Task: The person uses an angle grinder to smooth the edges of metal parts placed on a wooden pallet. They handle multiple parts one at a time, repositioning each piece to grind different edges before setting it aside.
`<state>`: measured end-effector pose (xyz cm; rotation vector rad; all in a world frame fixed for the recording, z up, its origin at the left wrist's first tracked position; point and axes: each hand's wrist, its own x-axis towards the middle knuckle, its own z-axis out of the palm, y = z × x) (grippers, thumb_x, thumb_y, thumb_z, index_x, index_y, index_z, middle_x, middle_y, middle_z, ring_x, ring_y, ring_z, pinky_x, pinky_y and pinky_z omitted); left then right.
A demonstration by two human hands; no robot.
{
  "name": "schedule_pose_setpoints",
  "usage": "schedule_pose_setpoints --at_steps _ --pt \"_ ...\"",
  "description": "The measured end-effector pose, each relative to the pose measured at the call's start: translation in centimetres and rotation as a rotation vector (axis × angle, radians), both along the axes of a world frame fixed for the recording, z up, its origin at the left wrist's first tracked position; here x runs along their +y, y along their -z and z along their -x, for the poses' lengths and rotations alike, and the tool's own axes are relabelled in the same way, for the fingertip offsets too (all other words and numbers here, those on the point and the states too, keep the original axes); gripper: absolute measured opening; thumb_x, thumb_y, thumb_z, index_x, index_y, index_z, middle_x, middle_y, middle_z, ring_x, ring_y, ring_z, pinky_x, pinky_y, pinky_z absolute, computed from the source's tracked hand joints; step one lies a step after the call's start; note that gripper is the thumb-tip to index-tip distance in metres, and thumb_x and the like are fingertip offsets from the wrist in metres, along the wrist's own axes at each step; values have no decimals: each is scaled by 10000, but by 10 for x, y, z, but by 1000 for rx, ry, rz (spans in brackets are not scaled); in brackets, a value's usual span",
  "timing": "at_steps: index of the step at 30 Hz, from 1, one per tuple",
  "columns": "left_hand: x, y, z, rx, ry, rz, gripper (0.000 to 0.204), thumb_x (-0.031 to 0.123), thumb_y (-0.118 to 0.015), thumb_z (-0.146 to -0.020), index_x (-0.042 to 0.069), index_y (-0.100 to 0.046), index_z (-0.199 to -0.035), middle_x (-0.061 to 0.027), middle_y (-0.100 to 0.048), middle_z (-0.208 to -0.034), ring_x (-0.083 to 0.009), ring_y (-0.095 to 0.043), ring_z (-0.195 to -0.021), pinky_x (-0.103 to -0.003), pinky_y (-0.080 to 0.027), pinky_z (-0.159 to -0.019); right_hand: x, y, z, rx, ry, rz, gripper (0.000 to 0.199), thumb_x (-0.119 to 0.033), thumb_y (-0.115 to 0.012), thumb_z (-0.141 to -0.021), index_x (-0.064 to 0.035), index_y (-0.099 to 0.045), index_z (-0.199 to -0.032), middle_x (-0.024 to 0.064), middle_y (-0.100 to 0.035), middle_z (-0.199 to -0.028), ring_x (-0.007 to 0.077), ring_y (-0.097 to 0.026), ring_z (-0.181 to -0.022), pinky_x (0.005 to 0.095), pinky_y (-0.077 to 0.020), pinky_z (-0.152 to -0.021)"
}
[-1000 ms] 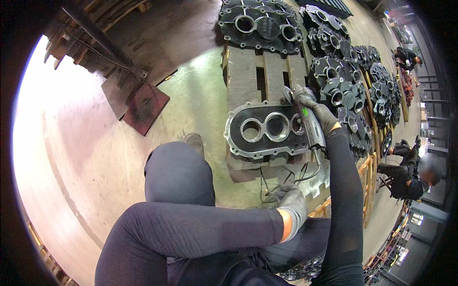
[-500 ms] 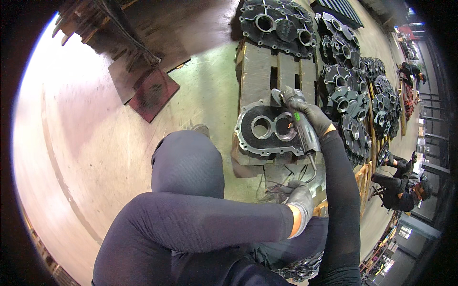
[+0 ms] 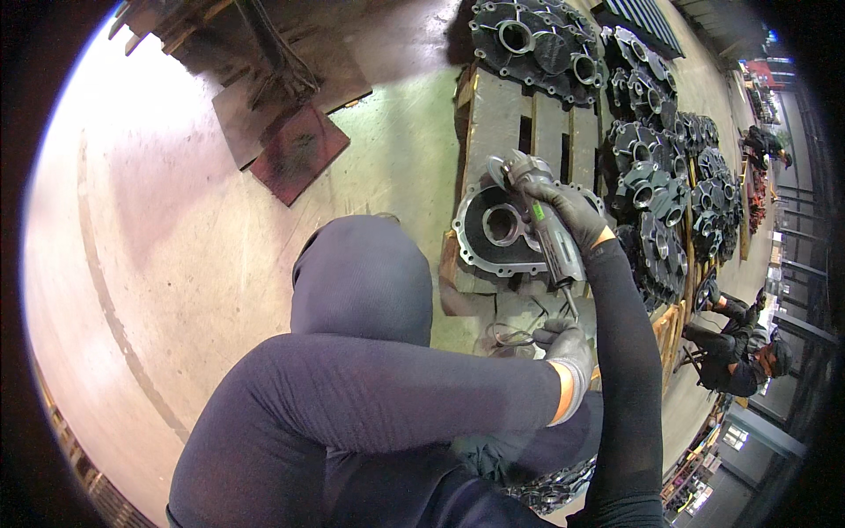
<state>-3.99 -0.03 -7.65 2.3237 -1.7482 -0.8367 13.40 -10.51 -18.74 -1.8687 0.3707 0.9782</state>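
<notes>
Head view, looking down past my knee: my right hand [image 3: 572,216], in a dark glove, is wrapped tight around the body of a grey hand grinder [image 3: 544,224], fingers closed all the way round it. Its disc end sits against the upper rim of a grey cast metal housing [image 3: 495,233], which lies flat with a round bore showing near its middle. My left hand [image 3: 568,348], in a grey glove with an orange cuff at the wrist, is below the housing, loosely curled beside the thin cable [image 3: 515,334] that trails from the grinder's tail; I cannot tell whether the fingers actually pinch the cable or only rest by it.

The housing lies on the near end of a wooden pallet [image 3: 493,114], whose bare slats run away from it. At the far end of that pallet, well apart from the housing, sits another dark casting [image 3: 537,40]. To the right of the housing, just beside it, rows of similar castings [image 3: 656,185] are packed close together. Left of the housing, across pale concrete floor [image 3: 176,229], lies a rusty red metal plate [image 3: 295,154]. Right of the housing and nearer to me, past the castings, another person [image 3: 735,352] in dark clothes crouches low.
</notes>
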Motion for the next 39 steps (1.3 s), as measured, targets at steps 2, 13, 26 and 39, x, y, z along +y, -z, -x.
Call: schedule_pose_setpoints --at_steps 2,13,26,39 --pt "0 2 3 -14 17 5 321 238 -724 -901 20 -809 -1122 -172 -790 -936 -350 -769 -806 -578 -560 -810 3 1 0 22 -15 19 565 -436 -811 -932 8 -717 -1269 90 -762 -1030 171 -725 -775 314 -585 -701" --pt "-6 12 4 35 19 -56 418 319 -750 -870 44 -808 -1180 -208 -798 -1045 -397 -781 -884 -593 -559 -839 30 20 1 -34 -227 22 461 -371 -785 -964 -2 -756 -1239 103 -787 -1091 193 -752 -929 357 -602 -863" --pt "-1 16 18 17 77 -109 404 303 -754 -856 30 -823 -1144 -204 -805 -1008 -420 -786 -840 -599 -588 -798 63 9 37 -105 -600 291 762 -576 -834 -822 94 -754 -1175 244 -781 -1082 299 -751 -974 402 -565 -909" --pt "-8 41 64 129 125 -130 369 281 -773 -880 88 -844 -1187 -135 -812 -1171 -370 -777 -1034 -583 -604 -828 73 -26 120 -256 -968 622 665 -483 -736 -874 58 -641 -1250 310 -757 -1130 448 -748 -1085 504 -577 -963"
